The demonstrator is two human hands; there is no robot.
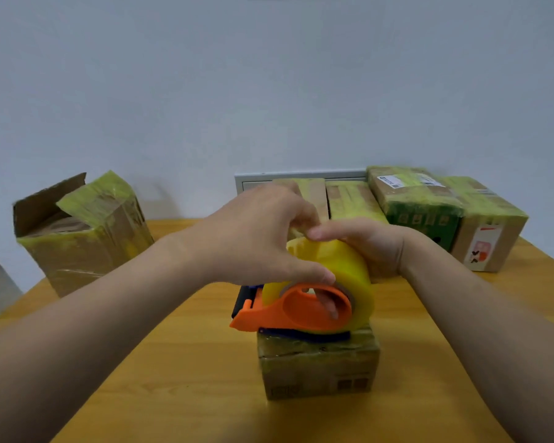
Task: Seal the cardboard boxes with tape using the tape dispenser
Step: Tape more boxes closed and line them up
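Left hand [256,235] curls over the tape roll [349,270], right hand [370,246] grips it from behind, dispenser [301,313] resting on a small box [317,366], lower centre. At left, an open box [77,260] holds a taped parcel [101,199]; taped boxes [429,203] line the surface [173,362], upper right.

Bare wooden table [173,362] lies open on both sides of a small box [317,369] at centre front. A tape dispenser [301,311] sits on it, gripped by the left hand [256,238] and the right hand [365,247], whose forearms cross the near space. An open box [77,231] blocks the back left and a row of taped boxes [429,203] the back right, with a bare gap between them.
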